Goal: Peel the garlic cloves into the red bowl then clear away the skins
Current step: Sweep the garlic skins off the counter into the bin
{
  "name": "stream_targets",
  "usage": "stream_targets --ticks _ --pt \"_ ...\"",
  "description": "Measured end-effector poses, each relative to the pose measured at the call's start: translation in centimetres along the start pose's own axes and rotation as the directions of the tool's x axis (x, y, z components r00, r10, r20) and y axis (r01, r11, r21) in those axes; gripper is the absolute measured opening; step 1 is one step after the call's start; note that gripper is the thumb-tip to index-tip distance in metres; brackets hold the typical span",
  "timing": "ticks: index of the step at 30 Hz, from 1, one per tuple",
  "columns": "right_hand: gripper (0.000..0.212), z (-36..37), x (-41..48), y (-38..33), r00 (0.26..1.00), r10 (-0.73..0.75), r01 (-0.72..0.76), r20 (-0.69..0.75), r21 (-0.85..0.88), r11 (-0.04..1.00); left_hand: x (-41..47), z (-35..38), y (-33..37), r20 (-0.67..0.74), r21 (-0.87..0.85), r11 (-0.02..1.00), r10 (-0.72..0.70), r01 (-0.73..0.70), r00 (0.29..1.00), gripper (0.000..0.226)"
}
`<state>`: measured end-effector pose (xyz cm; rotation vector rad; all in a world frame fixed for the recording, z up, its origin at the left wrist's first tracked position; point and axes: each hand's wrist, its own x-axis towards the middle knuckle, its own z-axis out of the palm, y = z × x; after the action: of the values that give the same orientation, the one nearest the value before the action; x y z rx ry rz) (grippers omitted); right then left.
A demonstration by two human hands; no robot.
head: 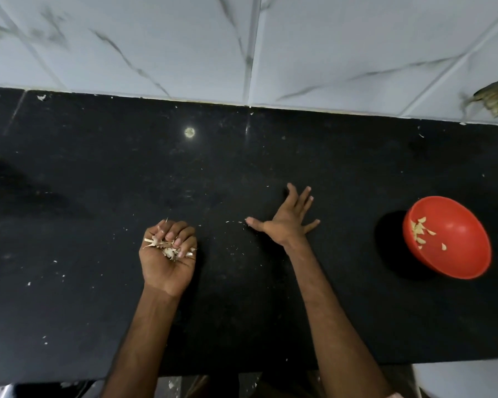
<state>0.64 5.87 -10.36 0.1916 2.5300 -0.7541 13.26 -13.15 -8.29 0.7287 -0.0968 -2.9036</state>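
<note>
Clearly the peeling looks done and I am into the clearing step, so my worries are about spills. My left hand (168, 255) is turned palm up and curled loosely around a heap of garlic skins (167, 247); the fingers do not close fully, and dry flakes poke out between them. A quick swing or a tilt of the wrist could shed them back onto the black table (98, 168). Small flecks (236, 222) lie between my hands and out beyond the left one. My right hand (288, 222) is flat on the table, fingers spread wide, holding nothing. A broad sweep could scatter those flecks instead of gathering them. Well apart, beyond my right hand, the red bowl (454, 254) holds the peeled cloves (419, 229) and appears tipped, so a knock from my forearm might roll them out.
</note>
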Motion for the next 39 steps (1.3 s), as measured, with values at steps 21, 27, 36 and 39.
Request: stream_targets --ticks 21,27,36,39 --pt "0.083 6.8 -3.1 -0.7 0.865 -0.499 0.459 -0.055 -0.316 0.83 -3.0 -3.3 4.7 0.007 0.003 0.996 0.089 -0.089 0.996 0.031" --pt "0.097 11.2 -6.4 -2.9 0.828 -0.56 0.517 0.043 -0.448 0.73 -3.8 -6.2 6.2 0.138 -0.138 0.99 0.029 -0.009 0.99 0.029" --pt "0.087 12.4 -6.2 -3.9 0.685 -0.707 0.697 0.175 -0.439 0.567 -6.9 -7.6 4.2 0.119 -0.123 0.989 0.095 -0.08 0.988 0.03" --pt "0.075 12.3 -7.2 -2.9 0.631 -0.755 0.761 0.181 -0.336 0.555 -8.2 -7.3 3.4 0.072 -0.121 0.979 0.176 -0.167 0.982 0.03"
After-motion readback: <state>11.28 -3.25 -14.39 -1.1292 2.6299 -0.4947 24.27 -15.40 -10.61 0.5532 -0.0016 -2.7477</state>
